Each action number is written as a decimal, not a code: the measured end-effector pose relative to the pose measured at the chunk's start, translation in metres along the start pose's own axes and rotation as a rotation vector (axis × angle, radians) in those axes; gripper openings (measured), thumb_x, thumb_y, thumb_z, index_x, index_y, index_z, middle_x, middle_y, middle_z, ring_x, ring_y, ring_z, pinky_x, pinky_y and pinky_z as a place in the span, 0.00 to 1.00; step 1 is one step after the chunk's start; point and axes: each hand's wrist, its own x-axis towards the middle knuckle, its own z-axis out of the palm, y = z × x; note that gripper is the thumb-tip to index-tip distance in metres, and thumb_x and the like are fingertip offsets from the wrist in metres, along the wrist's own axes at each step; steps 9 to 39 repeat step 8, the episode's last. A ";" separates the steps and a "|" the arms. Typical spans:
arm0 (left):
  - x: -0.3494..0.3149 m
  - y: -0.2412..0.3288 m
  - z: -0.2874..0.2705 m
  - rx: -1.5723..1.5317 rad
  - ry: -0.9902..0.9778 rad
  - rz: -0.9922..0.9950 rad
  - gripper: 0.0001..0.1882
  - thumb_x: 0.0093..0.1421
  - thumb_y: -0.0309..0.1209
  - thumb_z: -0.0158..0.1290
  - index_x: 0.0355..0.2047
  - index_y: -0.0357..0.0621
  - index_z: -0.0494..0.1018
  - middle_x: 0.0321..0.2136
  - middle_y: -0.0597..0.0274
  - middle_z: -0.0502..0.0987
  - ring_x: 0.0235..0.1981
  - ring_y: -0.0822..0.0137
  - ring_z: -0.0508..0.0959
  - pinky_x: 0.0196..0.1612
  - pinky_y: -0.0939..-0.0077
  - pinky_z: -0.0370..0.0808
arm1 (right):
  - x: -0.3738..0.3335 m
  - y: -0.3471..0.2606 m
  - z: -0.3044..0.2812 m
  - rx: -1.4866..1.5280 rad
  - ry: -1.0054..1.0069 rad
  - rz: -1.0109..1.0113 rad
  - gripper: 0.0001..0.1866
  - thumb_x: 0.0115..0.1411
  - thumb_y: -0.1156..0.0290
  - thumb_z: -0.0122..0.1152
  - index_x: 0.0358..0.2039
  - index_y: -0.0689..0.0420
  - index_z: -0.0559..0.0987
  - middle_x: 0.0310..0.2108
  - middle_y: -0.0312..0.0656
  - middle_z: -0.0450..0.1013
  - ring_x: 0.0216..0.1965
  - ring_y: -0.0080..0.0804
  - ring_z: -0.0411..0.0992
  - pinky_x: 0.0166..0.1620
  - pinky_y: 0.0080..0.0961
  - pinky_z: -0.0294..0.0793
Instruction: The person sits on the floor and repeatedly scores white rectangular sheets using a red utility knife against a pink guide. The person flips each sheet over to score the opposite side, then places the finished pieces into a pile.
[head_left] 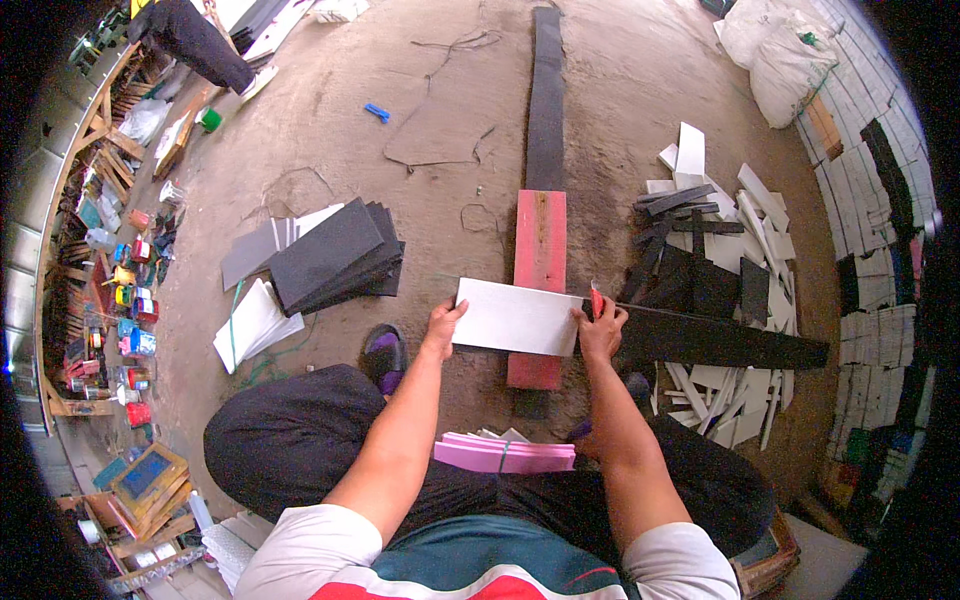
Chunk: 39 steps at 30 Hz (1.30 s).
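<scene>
A white rectangular sheet (515, 317) lies across a red board (540, 250) on the dirt floor in front of me. My left hand (441, 325) presses on the sheet's left edge. At the sheet's right edge, my right hand (600, 328) grips a small red-handled cutter (597, 301). A long black strip (720, 340) runs under the sheet's right side and off to the right. A stack of pink sheets (505, 453) rests between my knees.
A pile of dark grey sheets (330, 255) and white sheets (255, 325) lies to the left. White and black offcuts (720, 230) litter the right. A long black plank (546, 100) extends ahead. Shelves with paint cans (130, 300) line the left wall. Another person's leg (195, 40) shows top left.
</scene>
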 end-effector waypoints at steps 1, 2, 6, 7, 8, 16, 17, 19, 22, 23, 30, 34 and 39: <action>0.005 -0.003 -0.012 0.009 0.010 -0.007 0.24 0.63 0.40 0.62 0.52 0.35 0.75 0.43 0.55 0.82 0.42 0.63 0.82 0.47 0.64 0.77 | 0.002 0.000 -0.005 -0.002 0.023 -0.045 0.40 0.47 0.42 0.77 0.58 0.44 0.73 0.57 0.49 0.64 0.50 0.56 0.74 0.49 0.49 0.77; 0.007 -0.003 -0.021 0.018 0.023 -0.014 0.21 0.64 0.39 0.61 0.52 0.37 0.77 0.43 0.58 0.82 0.41 0.65 0.82 0.47 0.67 0.77 | 0.006 0.003 -0.009 -0.015 -0.012 -0.041 0.41 0.48 0.42 0.75 0.60 0.43 0.72 0.59 0.47 0.63 0.51 0.55 0.74 0.49 0.49 0.77; 0.001 0.004 -0.050 0.024 0.116 -0.068 0.21 0.65 0.37 0.60 0.53 0.39 0.76 0.43 0.59 0.82 0.42 0.65 0.81 0.48 0.68 0.76 | 0.017 0.011 -0.015 -0.058 -0.034 -0.065 0.38 0.52 0.44 0.73 0.60 0.43 0.72 0.66 0.45 0.60 0.55 0.55 0.73 0.52 0.48 0.76; 0.004 0.000 -0.067 -0.014 0.106 -0.077 0.21 0.64 0.38 0.60 0.54 0.39 0.76 0.43 0.58 0.82 0.43 0.65 0.81 0.49 0.67 0.76 | 0.020 0.011 -0.013 -0.054 -0.094 -0.103 0.37 0.53 0.45 0.73 0.61 0.41 0.72 0.67 0.45 0.57 0.56 0.54 0.73 0.53 0.47 0.76; 0.006 -0.003 -0.077 -0.003 0.119 -0.084 0.22 0.64 0.38 0.61 0.55 0.39 0.76 0.45 0.58 0.82 0.45 0.64 0.81 0.50 0.67 0.75 | 0.023 0.014 -0.012 -0.054 -0.152 -0.135 0.36 0.54 0.46 0.73 0.61 0.40 0.72 0.69 0.45 0.55 0.57 0.53 0.72 0.55 0.47 0.75; 0.006 -0.003 -0.077 -0.003 0.119 -0.084 0.22 0.64 0.38 0.61 0.55 0.39 0.76 0.45 0.58 0.82 0.45 0.64 0.81 0.50 0.67 0.75 | 0.023 0.014 -0.012 -0.054 -0.152 -0.135 0.36 0.54 0.46 0.73 0.61 0.40 0.72 0.69 0.45 0.55 0.57 0.53 0.72 0.55 0.47 0.75; 0.006 -0.003 -0.077 -0.003 0.119 -0.084 0.22 0.64 0.38 0.61 0.55 0.39 0.76 0.45 0.58 0.82 0.45 0.64 0.81 0.50 0.67 0.75 | 0.023 0.014 -0.012 -0.054 -0.152 -0.135 0.36 0.54 0.46 0.73 0.61 0.40 0.72 0.69 0.45 0.55 0.57 0.53 0.72 0.55 0.47 0.75; 0.006 -0.003 -0.077 -0.003 0.119 -0.084 0.22 0.64 0.38 0.61 0.55 0.39 0.76 0.45 0.58 0.82 0.45 0.64 0.81 0.50 0.67 0.75 | 0.023 0.014 -0.012 -0.054 -0.152 -0.135 0.36 0.54 0.46 0.73 0.61 0.40 0.72 0.69 0.45 0.55 0.57 0.53 0.72 0.55 0.47 0.75; 0.006 -0.003 -0.077 -0.003 0.119 -0.084 0.22 0.64 0.38 0.61 0.55 0.39 0.76 0.45 0.58 0.82 0.45 0.64 0.81 0.50 0.67 0.75 | 0.023 0.014 -0.012 -0.054 -0.152 -0.135 0.36 0.54 0.46 0.73 0.61 0.40 0.72 0.69 0.45 0.55 0.57 0.53 0.72 0.55 0.47 0.75; 0.006 -0.003 -0.077 -0.003 0.119 -0.084 0.22 0.64 0.38 0.61 0.55 0.39 0.76 0.45 0.58 0.82 0.45 0.64 0.81 0.50 0.67 0.75 | 0.023 0.014 -0.012 -0.054 -0.152 -0.135 0.36 0.54 0.46 0.73 0.61 0.40 0.72 0.69 0.45 0.55 0.57 0.53 0.72 0.55 0.47 0.75; 0.006 -0.003 -0.077 -0.003 0.119 -0.084 0.22 0.64 0.38 0.61 0.55 0.39 0.76 0.45 0.58 0.82 0.45 0.64 0.81 0.50 0.67 0.75 | 0.023 0.014 -0.012 -0.054 -0.152 -0.135 0.36 0.54 0.46 0.73 0.61 0.40 0.72 0.69 0.45 0.55 0.57 0.53 0.72 0.55 0.47 0.75; 0.006 -0.003 -0.077 -0.003 0.119 -0.084 0.22 0.64 0.38 0.61 0.55 0.39 0.76 0.45 0.58 0.82 0.45 0.64 0.81 0.50 0.67 0.75 | 0.023 0.014 -0.012 -0.054 -0.152 -0.135 0.36 0.54 0.46 0.73 0.61 0.40 0.72 0.69 0.45 0.55 0.57 0.53 0.72 0.55 0.47 0.75; 0.006 -0.003 -0.077 -0.003 0.119 -0.084 0.22 0.64 0.38 0.61 0.55 0.39 0.76 0.45 0.58 0.82 0.45 0.64 0.81 0.50 0.67 0.75 | 0.023 0.014 -0.012 -0.054 -0.152 -0.135 0.36 0.54 0.46 0.73 0.61 0.40 0.72 0.69 0.45 0.55 0.57 0.53 0.72 0.55 0.47 0.75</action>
